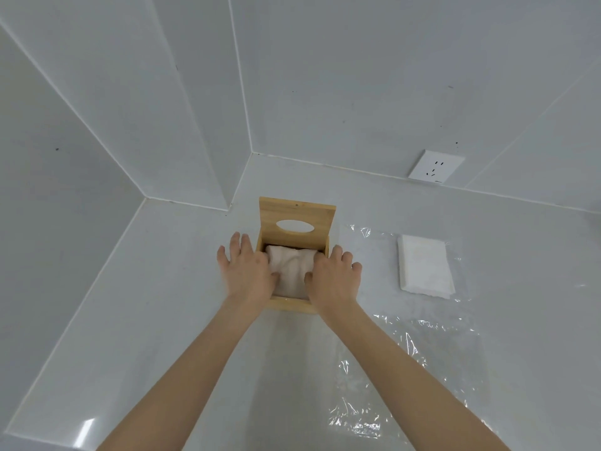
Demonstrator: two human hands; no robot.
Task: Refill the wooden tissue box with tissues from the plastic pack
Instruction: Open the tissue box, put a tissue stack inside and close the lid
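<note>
Hands are set on either side of the wooden tissue box (294, 255), both working inside its open top. Left hand (247, 272) is spread, fingers fanned over the box's left wall and onto the table (162, 320), thumb tucked down onto the tissues (289, 268). Right hand (335, 275) mirrors it at the box's right wall: fingers loosely bent over the rim, thumb pushed into the stack. Nothing is pinched by either hand; the stack is pressed, not gripped. Pressure from both thumbs is judged to be there so that the bulging wad is seated below the rim and the lid can be shut.

Tissues are lying inside the box, between the two hands and directly under the thumbs, creased and humped at the middle, apparently not yet flat. Lid (296, 222) with its oval slot is stood upright at the box's far edge, kept open so that access from above is left free.

To the right of the box, well apart from it, a second stack of tissues (425, 266) is left flat on the opened plastic pack (406, 346), whose clear film is spread over the table to the right of the box and nearer to the person. Beyond the box and to its right, a wall socket (436, 167) is seen on the tiled wall. Filling is judged partly done; the spare stack is not yet loaded.
</note>
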